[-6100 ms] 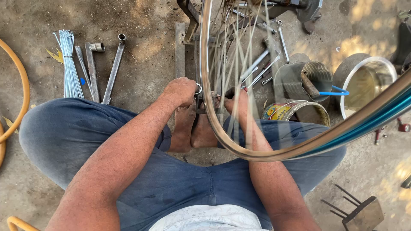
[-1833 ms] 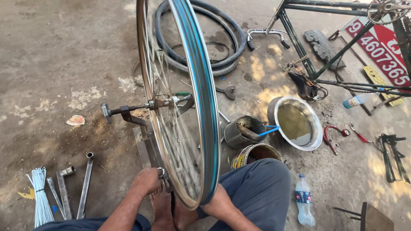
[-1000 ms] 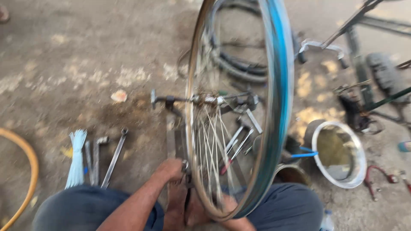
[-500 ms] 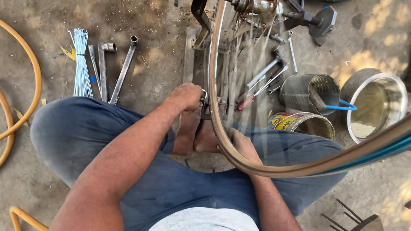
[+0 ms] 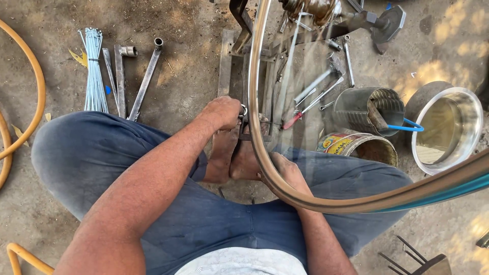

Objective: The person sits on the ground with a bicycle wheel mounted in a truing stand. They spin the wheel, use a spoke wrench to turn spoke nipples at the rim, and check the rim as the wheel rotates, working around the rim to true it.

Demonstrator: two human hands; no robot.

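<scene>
A bicycle wheel with a shiny metal rim (image 5: 254, 127) and thin spokes stands upright in a metal stand (image 5: 226, 61) in front of me. My left hand (image 5: 224, 111) is closed around a small round metal tool at a spoke just left of the rim. Under the rim's lower curve my right hand (image 5: 285, 170) grips the rim from below. I sit on the ground in blue trousers, my bare feet (image 5: 232, 158) against the base of the stand.
A bundle of spokes (image 5: 94, 71) and long metal wrenches (image 5: 145, 79) lie at the left. An orange hose (image 5: 35, 81) curves along the left edge. Two tins (image 5: 367, 107) with tools and a steel bowl (image 5: 448, 132) of liquid stand at the right.
The view swung up over the workshop floor and came back down to the wheel. My hands stay at the rim and spoke as before.
</scene>
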